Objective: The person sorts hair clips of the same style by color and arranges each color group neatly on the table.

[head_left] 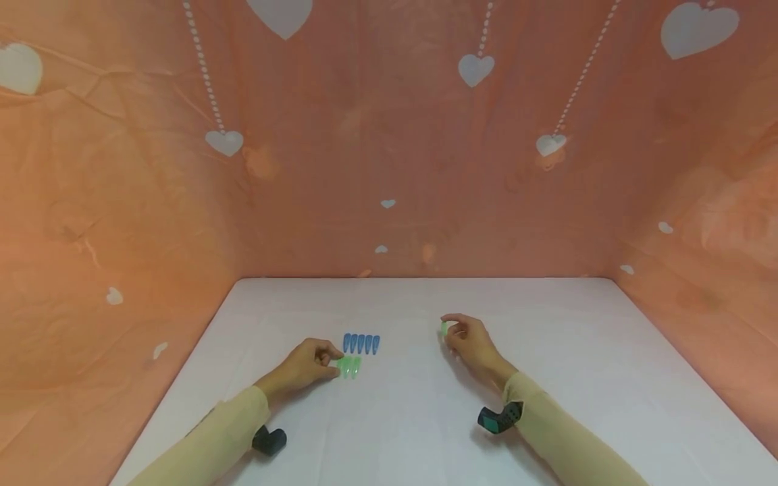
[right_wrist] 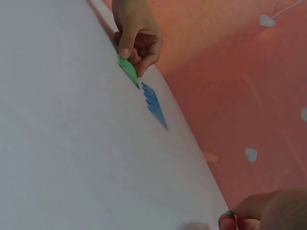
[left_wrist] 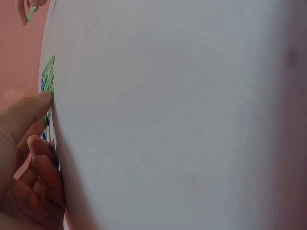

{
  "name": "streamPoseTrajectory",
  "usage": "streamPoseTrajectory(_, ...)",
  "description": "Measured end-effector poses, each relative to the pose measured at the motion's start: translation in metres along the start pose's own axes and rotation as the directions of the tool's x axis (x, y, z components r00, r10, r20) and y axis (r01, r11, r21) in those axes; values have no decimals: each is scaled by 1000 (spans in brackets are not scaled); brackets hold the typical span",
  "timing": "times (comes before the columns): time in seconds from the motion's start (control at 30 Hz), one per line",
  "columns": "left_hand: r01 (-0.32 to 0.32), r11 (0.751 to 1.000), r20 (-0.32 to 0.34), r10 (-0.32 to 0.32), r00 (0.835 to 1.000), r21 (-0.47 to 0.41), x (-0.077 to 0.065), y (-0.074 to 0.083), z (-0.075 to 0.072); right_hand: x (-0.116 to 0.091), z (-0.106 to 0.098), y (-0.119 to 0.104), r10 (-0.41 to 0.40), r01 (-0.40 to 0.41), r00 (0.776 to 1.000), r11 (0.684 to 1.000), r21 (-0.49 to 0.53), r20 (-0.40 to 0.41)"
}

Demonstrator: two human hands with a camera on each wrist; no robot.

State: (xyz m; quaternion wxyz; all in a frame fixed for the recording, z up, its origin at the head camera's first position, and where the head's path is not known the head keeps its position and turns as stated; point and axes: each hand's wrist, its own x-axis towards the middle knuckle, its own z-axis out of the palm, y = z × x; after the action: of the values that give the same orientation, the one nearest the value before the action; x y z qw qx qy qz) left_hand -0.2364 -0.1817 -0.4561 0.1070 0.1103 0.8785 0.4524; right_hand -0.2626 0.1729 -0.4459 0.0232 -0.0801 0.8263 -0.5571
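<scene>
A row of several blue snap hair clips (head_left: 361,343) lies on the white table. Just nearer to me, green snap hair clips (head_left: 348,366) lie side by side, their long shapes parallel. My left hand (head_left: 306,362) pinches the leftmost green clip between thumb and fingertip, and the left wrist view shows the thumb (left_wrist: 36,103) over it. To the right, my right hand (head_left: 474,343) holds a single green hair clip (head_left: 444,329) between thumb and fingers, apart from both rows. In the right wrist view only a bit of that green clip (right_wrist: 230,212) shows.
The white table (head_left: 413,418) runs back to an orange cloth wall (head_left: 389,162) printed with pale hearts, and the same cloth hangs at both sides. A dark wrist device (head_left: 501,418) sits on the right sleeve, another dark one (head_left: 269,441) on the left.
</scene>
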Motion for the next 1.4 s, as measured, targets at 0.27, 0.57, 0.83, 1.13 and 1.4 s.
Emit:
streamPoseTrajectory(0.27,6,1000,0,-6,1000,6,-1,-1,0,-1,0,-7,-52,47,995,997,60,87)
streamPoseTrajectory(0.57,-10,1000,0,10,1000,3,0,-2,0,-3,7,-10,-40,26,980,997,70,196)
streamPoseTrajectory(0.83,-24,1000,11,24,1000,-8,0,-3,0,-6,11,-16,-36,2,976,988,156,214)
streamPoseTrajectory(1.13,-20,1000,12,20,1000,2,1,-2,0,-4,20,-22,-71,32,965,987,155,253)
streamPoseTrajectory(1.4,-13,1000,5,13,1000,-15,1,-5,0,-3,38,-21,-144,103,933,985,139,329)
